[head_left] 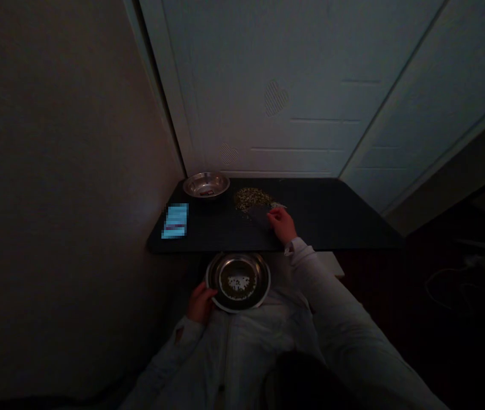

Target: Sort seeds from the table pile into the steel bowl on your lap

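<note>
My left hand (200,303) grips the left rim of a shallow steel bowl (265,287) held over my lap, just below the table's front edge. Small greenish grains (237,290) lie on the bowl's bottom, with a bright reflection among them. My right hand (282,225) is over the table, its fingers pinched on the right side of a thin dark flat piece (260,216). This piece touches the near side of a spread pile of yellowish-green grains (251,198). A few white grains (277,205) lie just beyond my right fingertips.
A second steel bowl (206,185) stands at the table's back left. In front of it lies a phone with a lit, pixelated screen (175,221). The dark table (336,219) backs onto a pale panelled door (251,74), with a wall at left. The light is dim.
</note>
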The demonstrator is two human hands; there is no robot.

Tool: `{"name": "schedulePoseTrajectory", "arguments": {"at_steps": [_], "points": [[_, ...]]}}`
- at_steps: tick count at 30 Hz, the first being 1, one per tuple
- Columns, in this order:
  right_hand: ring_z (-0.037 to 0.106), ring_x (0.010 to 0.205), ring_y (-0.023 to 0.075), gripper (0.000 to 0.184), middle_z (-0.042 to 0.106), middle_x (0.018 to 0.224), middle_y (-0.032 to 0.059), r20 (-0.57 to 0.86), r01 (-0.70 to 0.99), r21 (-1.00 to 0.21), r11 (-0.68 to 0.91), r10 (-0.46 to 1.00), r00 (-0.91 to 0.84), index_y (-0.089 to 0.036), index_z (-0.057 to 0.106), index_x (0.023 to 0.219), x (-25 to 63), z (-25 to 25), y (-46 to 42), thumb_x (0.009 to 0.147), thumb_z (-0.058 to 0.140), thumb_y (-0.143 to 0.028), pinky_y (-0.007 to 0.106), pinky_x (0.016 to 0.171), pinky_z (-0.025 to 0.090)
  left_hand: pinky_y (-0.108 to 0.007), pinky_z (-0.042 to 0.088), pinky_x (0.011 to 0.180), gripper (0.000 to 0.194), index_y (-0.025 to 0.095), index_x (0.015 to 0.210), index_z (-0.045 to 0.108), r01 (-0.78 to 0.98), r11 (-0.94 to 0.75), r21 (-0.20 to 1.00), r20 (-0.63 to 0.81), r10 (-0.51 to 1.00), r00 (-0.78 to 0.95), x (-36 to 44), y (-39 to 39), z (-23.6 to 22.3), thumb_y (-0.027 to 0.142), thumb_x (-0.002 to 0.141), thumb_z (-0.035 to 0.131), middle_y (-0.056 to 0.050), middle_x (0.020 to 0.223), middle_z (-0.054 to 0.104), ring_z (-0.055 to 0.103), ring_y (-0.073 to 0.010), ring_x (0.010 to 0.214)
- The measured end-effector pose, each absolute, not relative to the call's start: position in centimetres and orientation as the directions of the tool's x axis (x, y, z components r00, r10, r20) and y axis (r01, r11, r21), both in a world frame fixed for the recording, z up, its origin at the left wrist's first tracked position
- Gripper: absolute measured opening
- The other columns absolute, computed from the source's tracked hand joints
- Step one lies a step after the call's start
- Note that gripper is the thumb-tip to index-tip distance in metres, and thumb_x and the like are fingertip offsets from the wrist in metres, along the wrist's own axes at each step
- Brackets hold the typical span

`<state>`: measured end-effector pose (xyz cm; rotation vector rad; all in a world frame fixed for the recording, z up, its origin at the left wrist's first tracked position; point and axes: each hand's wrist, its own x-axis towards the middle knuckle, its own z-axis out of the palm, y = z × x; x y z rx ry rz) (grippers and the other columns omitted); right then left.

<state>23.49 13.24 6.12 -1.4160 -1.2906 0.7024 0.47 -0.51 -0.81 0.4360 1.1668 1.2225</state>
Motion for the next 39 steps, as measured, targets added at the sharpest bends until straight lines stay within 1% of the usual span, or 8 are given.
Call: {"name": "schedulePoseTrajectory", "arguments": {"at_steps": [4, 10, 17, 22, 27, 29, 33, 39], "points": [[0.044, 0.045, 0.0082, 0.026, 0.05, 0.057, -0.0029, 0.223, 0.349, -0.926, 0.141, 0.952, 0.208, -0.017, 0.047, 0.074, 23.6, 5.7, 13.1, 0.062, 0.049, -0.039, 0.023, 0.046, 0.037, -0.023, 0.036, 0.044, 0.028, 0.015, 0.071, 0.059, -0.506, 0.367, 0.78, -0.469, 0.879, -0.086, 0.5, -0.5, -0.9, 0.011, 0.043, 0.059, 0.002, 0.053, 0.061, 0.053, -0.0121, 0.047], [0.046, 0.052, 0.0101, 0.024, 0.053, 0.061, -0.0006, 0.269, 0.442, -0.886, 0.142, 0.932, 0.241, -0.017, 0.05, 0.075, 23.7, 5.2, 13.5, 0.064, 0.047, -0.038, 0.024, 0.052, 0.038, -0.021, 0.03, 0.039, 0.024, 0.015, 0.067, 0.059, -0.468, 0.367, 0.804, -0.457, 0.885, -0.09, 0.5, -0.5, -0.9, 0.013, 0.044, 0.06, 0.004, 0.046, 0.056, 0.048, -0.0099, 0.041], [0.049, 0.057, 0.0111, 0.022, 0.055, 0.065, 0.0007, 0.276, 0.492, -0.86, 0.134, 0.934, 0.226, -0.017, 0.052, 0.077, 22.5, 5.4, 14.8, 0.066, 0.047, -0.035, 0.025, 0.058, 0.04, -0.021, 0.031, 0.039, 0.031, 0.015, 0.073, 0.059, -0.464, 0.362, 0.808, -0.456, 0.884, -0.103, 0.4, -0.4, -1.4, 0.014, 0.043, 0.06, 0.003, 0.049, 0.058, 0.049, -0.0108, 0.042], [0.05, 0.059, 0.0111, 0.02, 0.056, 0.066, 0.0015, 0.292, 0.53, -0.837, 0.137, 0.931, 0.221, -0.016, 0.053, 0.076, 21.7, 6.0, 14.9, 0.067, 0.046, -0.032, 0.025, 0.059, 0.039, -0.022, 0.033, 0.041, 0.027, 0.015, 0.069, 0.059, -0.469, 0.36, 0.806, -0.454, 0.885, -0.101, 0.4, -0.4, -1.3, 0.013, 0.042, 0.06, 0.003, 0.048, 0.057, 0.049, -0.0107, 0.042], [0.05, 0.059, 0.0106, 0.02, 0.055, 0.063, -0.0001, 0.292, 0.503, -0.847, 0.175, 0.942, 0.163, -0.017, 0.053, 0.074, 21.8, 5.8, 14.8, 0.066, 0.047, -0.033, 0.024, 0.058, 0.039, -0.023, 0.034, 0.043, 0.027, 0.015, 0.068, 0.06, -0.473, 0.363, 0.803, -0.46, 0.882, -0.104, 0.6, -0.5, -0.7, 0.013, 0.041, 0.06, 0.002, 0.052, 0.059, 0.051, -0.0117, 0.046], [0.05, 0.058, 0.0106, 0.021, 0.055, 0.062, -0.0007, 0.289, 0.471, -0.86, 0.194, 0.948, 0.137, -0.017, 0.053, 0.075, 22.0, 5.5, 15.0, 0.065, 0.048, -0.035, 0.024, 0.058, 0.039, -0.022, 0.033, 0.042, 0.027, 0.015, 0.068, 0.06, -0.472, 0.363, 0.803, -0.463, 0.879, -0.113, 0.6, -0.5, -0.6, 0.013, 0.041, 0.06, 0.003, 0.051, 0.059, 0.05, -0.0111, 0.044], [0.05, 0.059, 0.0107, 0.022, 0.054, 0.063, -0.0009, 0.289, 0.43, -0.878, 0.209, 0.949, 0.13, -0.017, 0.052, 0.076, 22.2, 5.0, 15.3, 0.066, 0.047, -0.036, 0.024, 0.058, 0.039, -0.021, 0.028, 0.037, 0.023, 0.015, 0.066, 0.059, -0.458, 0.353, 0.816, -0.448, 0.887, -0.115, 0.5, -0.5, -0.9, 0.014, 0.043, 0.059, 0.004, 0.044, 0.054, 0.045, -0.0089, 0.038], [0.05, 0.059, 0.0107, 0.02, 0.054, 0.064, -0.0011, 0.31, 0.485, -0.845, 0.226, 0.946, 0.098, -0.017, 0.052, 0.077, 22.0, 5.0, 15.1, 0.067, 0.047, -0.034, 0.024, 0.059, 0.039, -0.02, 0.027, 0.036, 0.024, 0.015, 0.067, 0.058, -0.479, 0.344, 0.808, -0.447, 0.887, -0.117, 0.4, -0.5, -1.3, 0.013, 0.043, 0.06, 0.005, 0.046, 0.055, 0.046, -0.0085, 0.039]]}}
